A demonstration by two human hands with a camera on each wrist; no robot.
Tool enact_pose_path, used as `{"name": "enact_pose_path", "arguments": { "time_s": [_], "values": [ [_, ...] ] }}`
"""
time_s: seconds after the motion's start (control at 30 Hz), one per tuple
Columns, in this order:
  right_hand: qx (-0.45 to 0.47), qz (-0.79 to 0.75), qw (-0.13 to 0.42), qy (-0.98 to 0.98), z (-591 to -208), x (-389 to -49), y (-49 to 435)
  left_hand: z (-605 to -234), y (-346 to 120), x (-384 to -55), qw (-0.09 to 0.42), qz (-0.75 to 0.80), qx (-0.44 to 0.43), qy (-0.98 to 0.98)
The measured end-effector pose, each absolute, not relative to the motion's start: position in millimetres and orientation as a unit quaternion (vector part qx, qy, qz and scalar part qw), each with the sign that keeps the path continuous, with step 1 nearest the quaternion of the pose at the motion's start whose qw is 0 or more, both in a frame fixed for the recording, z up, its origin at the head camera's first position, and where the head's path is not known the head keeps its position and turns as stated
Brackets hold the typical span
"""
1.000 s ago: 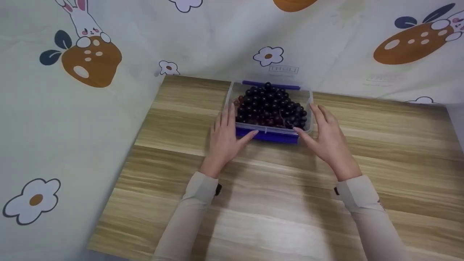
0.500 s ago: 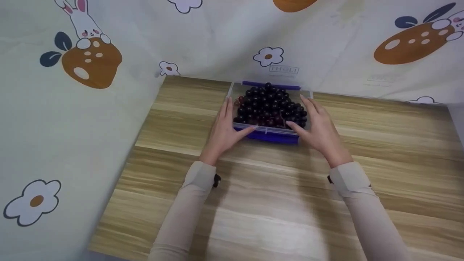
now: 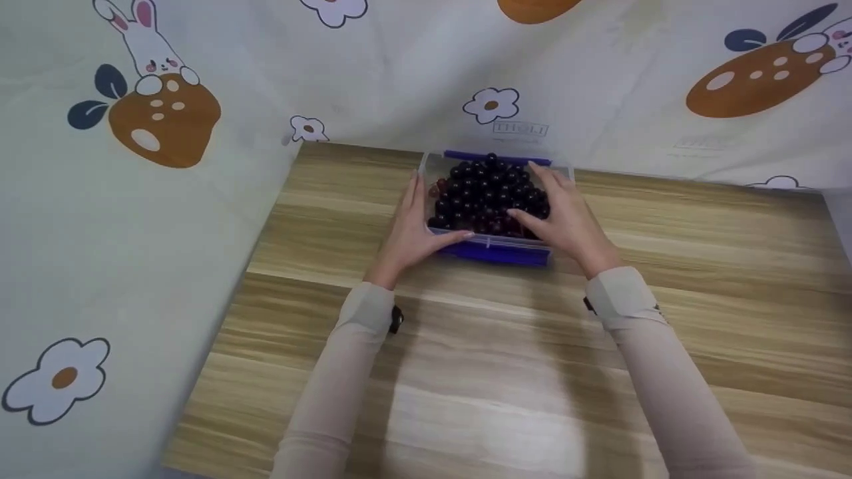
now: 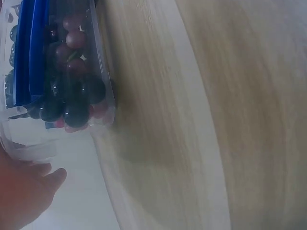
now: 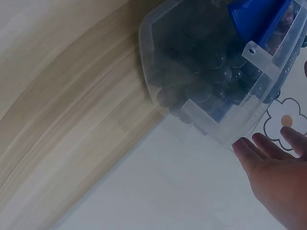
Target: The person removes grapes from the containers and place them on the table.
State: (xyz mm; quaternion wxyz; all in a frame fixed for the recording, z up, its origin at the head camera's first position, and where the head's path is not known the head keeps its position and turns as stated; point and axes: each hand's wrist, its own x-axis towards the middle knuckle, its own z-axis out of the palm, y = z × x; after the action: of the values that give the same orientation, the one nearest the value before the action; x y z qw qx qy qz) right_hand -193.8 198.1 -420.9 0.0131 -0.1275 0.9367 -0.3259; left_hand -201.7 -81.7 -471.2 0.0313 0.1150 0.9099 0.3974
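Observation:
A clear plastic food container (image 3: 489, 241) with blue clips holds a heap of dark grapes (image 3: 482, 189), with a few redder ones at its left. My left hand (image 3: 409, 233) lies along the container's left wall, its fingers straight and the thumb reaching over the front rim. Over the right part of the grapes, my right hand (image 3: 569, 223) spreads its fingers and thumb, covering some of the fruit from the head view. The right wrist view shows its fingertips right at the container's rim (image 5: 235, 124). Dark grapes show through the container's wall (image 4: 103, 62) in the left wrist view.
The container stands at the back edge of a wood-grain table (image 3: 466, 346). Behind and to the left hangs a pale cloth (image 3: 393, 73) printed with rabbits, orange fruit shapes and flowers. A blue clip (image 3: 496, 253) hangs down at the container's front.
My right hand has moved left from beside the container's right wall to over the grapes. My left hand has shifted slightly forward along the left wall. The container has barely moved.

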Motion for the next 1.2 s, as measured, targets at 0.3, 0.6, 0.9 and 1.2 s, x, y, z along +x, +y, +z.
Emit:
{"name": "enact_pose_path", "arguments": {
  "time_s": [0.3, 0.6, 0.9, 1.2],
  "values": [
    [-0.123, -0.304, 0.049, 0.943, -420.2, -217.2, 182.1, -472.6, -81.0, -203.0, 0.031, 0.392, 0.111, 0.913],
    [-0.115, -0.305, 0.085, 0.942, -425.8, -239.7, 162.3, -472.5, -81.6, -203.0, 0.041, 0.395, 0.101, 0.912],
    [-0.112, -0.272, 0.105, 0.950, -427.9, -254.1, 148.5, -471.8, -81.6, -201.9, 0.052, 0.406, 0.097, 0.907],
    [-0.079, -0.222, 0.090, 0.968, -430.0, -261.0, 129.9, -473.0, -81.8, -203.5, 0.043, 0.400, 0.098, 0.910]
  ]
}}
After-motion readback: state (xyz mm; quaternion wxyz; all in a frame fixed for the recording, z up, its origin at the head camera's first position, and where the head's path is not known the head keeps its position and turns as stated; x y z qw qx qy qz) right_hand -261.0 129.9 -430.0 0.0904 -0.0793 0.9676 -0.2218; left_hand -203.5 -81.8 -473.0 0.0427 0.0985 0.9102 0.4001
